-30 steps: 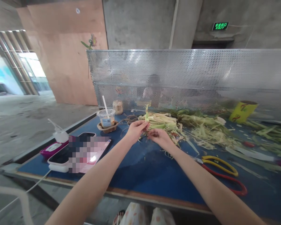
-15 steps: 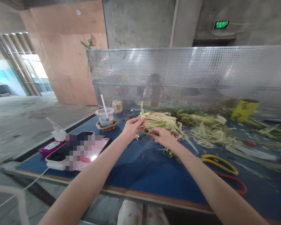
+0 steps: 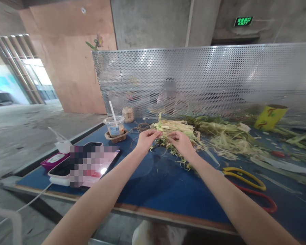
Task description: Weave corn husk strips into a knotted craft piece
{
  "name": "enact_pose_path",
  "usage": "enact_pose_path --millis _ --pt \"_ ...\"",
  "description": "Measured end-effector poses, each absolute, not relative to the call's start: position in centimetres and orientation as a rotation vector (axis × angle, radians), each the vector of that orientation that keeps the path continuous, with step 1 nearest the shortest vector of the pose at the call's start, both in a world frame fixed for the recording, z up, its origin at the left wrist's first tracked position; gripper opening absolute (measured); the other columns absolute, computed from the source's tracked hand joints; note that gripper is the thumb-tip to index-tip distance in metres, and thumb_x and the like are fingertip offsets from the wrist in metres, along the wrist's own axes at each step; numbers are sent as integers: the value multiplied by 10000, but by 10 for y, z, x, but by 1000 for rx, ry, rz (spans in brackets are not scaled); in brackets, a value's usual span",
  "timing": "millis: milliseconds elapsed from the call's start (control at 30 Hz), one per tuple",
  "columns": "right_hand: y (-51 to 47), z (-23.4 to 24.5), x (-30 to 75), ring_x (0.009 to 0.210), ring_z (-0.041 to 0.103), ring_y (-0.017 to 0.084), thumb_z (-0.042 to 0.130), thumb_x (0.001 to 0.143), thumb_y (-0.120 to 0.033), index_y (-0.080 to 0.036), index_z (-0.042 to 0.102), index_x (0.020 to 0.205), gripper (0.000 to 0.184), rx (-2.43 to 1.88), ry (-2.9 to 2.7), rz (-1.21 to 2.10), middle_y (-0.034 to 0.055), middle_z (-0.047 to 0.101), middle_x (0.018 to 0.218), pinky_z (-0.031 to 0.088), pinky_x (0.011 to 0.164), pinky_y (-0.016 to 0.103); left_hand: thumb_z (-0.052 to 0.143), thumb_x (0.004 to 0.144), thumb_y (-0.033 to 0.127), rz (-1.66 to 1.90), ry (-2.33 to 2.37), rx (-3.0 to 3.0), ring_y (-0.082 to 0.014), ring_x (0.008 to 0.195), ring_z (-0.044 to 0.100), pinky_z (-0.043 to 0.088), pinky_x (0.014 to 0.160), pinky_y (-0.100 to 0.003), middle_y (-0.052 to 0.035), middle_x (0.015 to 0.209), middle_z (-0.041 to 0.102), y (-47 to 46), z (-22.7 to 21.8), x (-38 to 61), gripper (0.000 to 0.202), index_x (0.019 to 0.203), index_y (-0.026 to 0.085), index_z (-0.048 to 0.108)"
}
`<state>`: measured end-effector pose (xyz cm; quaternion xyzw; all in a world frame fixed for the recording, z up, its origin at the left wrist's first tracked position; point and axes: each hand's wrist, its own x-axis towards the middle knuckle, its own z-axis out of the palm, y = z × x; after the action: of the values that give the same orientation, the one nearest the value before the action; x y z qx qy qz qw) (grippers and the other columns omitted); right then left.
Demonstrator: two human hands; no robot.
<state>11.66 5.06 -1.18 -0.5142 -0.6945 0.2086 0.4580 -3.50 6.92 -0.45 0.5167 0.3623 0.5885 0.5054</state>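
A bundle of pale green and yellow corn husk strips [image 3: 175,127] lies on the blue table top [image 3: 163,187] in the middle. My left hand [image 3: 146,139] pinches the near left end of the bundle with its fingers closed. My right hand [image 3: 182,143] is close beside it, fingers curled and pinching strips at the bundle's front edge. Thin brown twine [image 3: 140,128] lies coiled just behind my left hand. Loose husk scraps [image 3: 183,161] trail under my right wrist.
A plastic cup with a straw [image 3: 114,127] stands left of the bundle. A phone and pink items [image 3: 86,163] lie at the left edge. Yellow and red scissors [image 3: 247,182] lie to the right. More husks [image 3: 229,139] and a yellow cup [image 3: 269,117] sit before the perforated metal screen [image 3: 206,78].
My right hand has lifted and moved a little farther back onto the bundle. My left hand keeps its pinch at the bundle's end. The view has tilted slightly.
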Motion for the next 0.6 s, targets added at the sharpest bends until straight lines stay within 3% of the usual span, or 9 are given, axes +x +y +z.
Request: enact_pose_path --millis 67,167,267,467,600 --pt "51 -11 118 715 613 209 531 710 -275 -161 598 804 162 -1238 -1620 534 54 670 721 425 716 365 724 541 317 1445 875 1268 -83 572 511 405 572 -202 -22 626 643 70 -4 -35 221 633 126 664" --pt "51 -5 118 815 614 199 493 736 -324 -177 573 825 190 -1150 -1532 607 57 675 828 438 751 344 719 550 322 1413 868 1293 -77 529 490 366 504 -195 -30 632 652 67 -5 -34 224 645 124 674" --pt "50 -1 115 778 629 175 440 772 -358 -181 523 827 203 -1068 -1523 734 45 683 795 461 728 321 722 548 328 1392 855 1266 -77 534 498 355 483 -187 -31 650 653 64 -5 -32 248 685 127 677" --pt "57 -9 112 696 633 168 485 750 -307 -195 463 764 115 -1000 -1535 904 12 662 637 473 702 318 722 557 344 1232 792 1173 -133 707 586 450 604 -240 -55 755 663 63 -2 -37 288 752 139 665" --pt "59 -11 115 671 634 155 544 705 -270 -199 437 886 222 -954 -1536 952 0 656 692 482 660 299 747 533 293 1051 719 1193 -185 779 605 475 679 -316 -85 751 667 64 -4 -37 261 707 113 674"
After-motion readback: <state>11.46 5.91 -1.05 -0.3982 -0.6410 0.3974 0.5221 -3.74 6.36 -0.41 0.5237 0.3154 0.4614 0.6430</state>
